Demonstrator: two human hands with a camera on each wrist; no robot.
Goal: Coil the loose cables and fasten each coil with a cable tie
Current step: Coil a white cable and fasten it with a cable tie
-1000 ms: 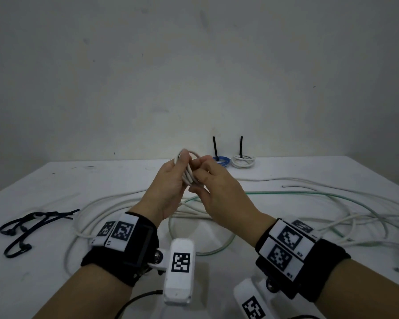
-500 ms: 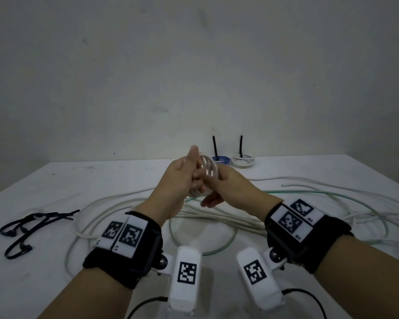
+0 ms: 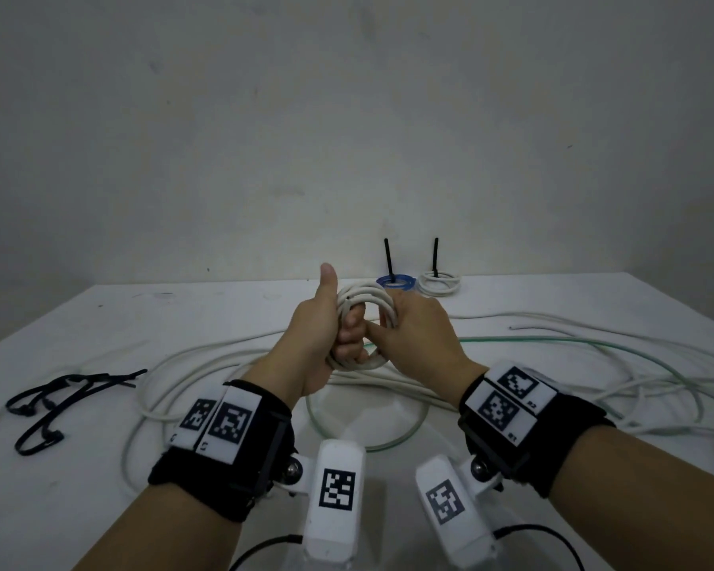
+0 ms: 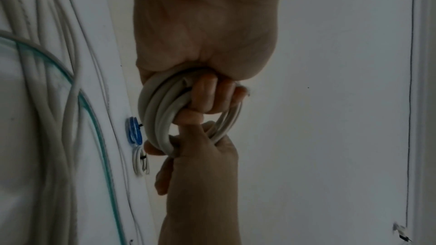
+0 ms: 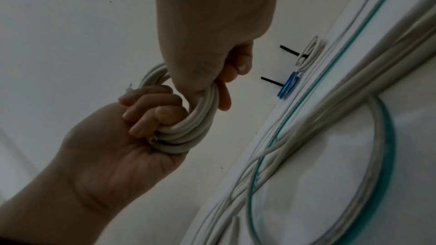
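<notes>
Presently: one white cable coil [image 3: 365, 323], raised above the surface [image 3: 141, 508] centre, left hand [image 3: 318, 335] fisted through it, right hand [image 3: 417, 335] clasping its right side, seemingly to keep turns gathered for tying.

I hold a small white coil [image 3: 363, 323] upright above the desk, several tight loops. Loose white cables [image 3: 223, 356] and a green cable [image 3: 553, 344] sprawl beneath. At the far edge lie a blue coil [image 3: 394, 281] and a white tied coil [image 3: 438, 283]; black cable ties [image 3: 58, 397] lie near left.
</notes>
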